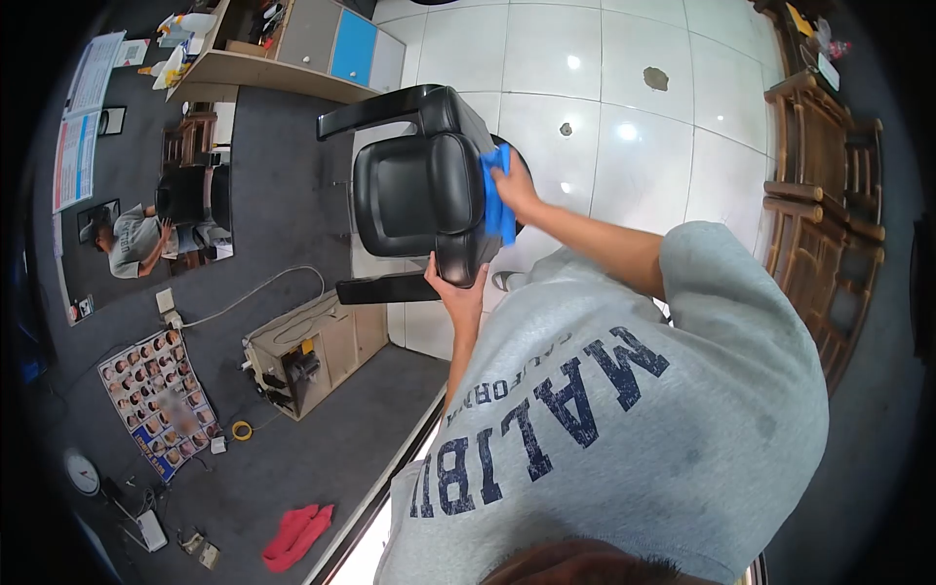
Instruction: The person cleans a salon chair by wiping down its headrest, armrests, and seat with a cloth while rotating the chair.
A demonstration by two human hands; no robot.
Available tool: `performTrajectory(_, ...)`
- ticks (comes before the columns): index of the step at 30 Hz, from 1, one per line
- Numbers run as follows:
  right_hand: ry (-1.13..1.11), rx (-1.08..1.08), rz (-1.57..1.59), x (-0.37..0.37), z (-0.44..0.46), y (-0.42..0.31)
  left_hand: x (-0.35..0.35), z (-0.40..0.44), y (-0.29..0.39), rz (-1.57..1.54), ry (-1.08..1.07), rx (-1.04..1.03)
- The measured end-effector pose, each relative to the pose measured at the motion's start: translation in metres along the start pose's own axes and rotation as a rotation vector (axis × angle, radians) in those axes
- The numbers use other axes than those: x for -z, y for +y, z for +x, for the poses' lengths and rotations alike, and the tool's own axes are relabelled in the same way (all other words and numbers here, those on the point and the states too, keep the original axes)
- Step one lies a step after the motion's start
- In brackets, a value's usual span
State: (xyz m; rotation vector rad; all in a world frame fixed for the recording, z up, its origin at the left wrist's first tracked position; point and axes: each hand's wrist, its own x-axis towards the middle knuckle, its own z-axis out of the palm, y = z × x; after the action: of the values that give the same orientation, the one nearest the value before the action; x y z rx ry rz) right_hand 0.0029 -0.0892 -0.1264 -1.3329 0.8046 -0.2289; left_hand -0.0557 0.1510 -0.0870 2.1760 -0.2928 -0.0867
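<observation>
A black padded chair (395, 195) with armrests is in front of me, its backrest toward my body. My right hand (515, 185) holds a bunched blue cloth (499, 210) against the rear of the backrest. My left hand (456, 290) grips the near side corner of the backrest, thumb and fingers spread around it. Part of each hand's fingers is hidden by the cloth or the chair.
A cabinet (307, 44) with a blue door stands beyond the chair. A mirror (146, 210) and a haircut poster (161, 400) are at left, above a low wooden cabinet (331, 356). A red cloth (297, 536) lies lower left. Wooden chairs (814, 146) line the right.
</observation>
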Motion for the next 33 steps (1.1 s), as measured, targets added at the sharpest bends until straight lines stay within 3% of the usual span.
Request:
performTrajectory(2,-0.119,-0.145,-0.021,0.009,-0.039,-0.002,0.002,0.000,0.003,-0.030,-0.003,0.009)
performTrajectory(5,-0.325,-0.409,0.298,0.021,-0.055,-0.010,0.002,0.000,-0.001,-0.008,-0.003,-0.014)
performTrajectory(8,-0.302,-0.397,0.265,0.029,-0.040,-0.032,0.002,-0.001,-0.005,-0.020,-0.005,0.000)
performTrajectory(16,-0.029,-0.063,-0.011,0.005,0.022,-0.023,0.003,0.001,0.006,-0.040,0.004,0.000)
performTrajectory(21,-0.171,0.064,-0.214,0.034,-0.029,-0.043,0.002,0.000,0.003,-0.002,0.018,-0.022)
performTrajectory(24,-0.344,-0.120,0.029,0.048,-0.026,-0.027,0.001,0.000,0.003,0.027,0.026,-0.040)
performTrajectory(28,-0.132,-0.167,0.355,0.049,-0.011,-0.061,0.002,-0.002,0.003,0.037,0.041,-0.044)
performTrajectory(33,-0.114,0.191,0.074,0.024,0.016,-0.076,0.001,-0.002,0.006,0.048,0.049,-0.053)
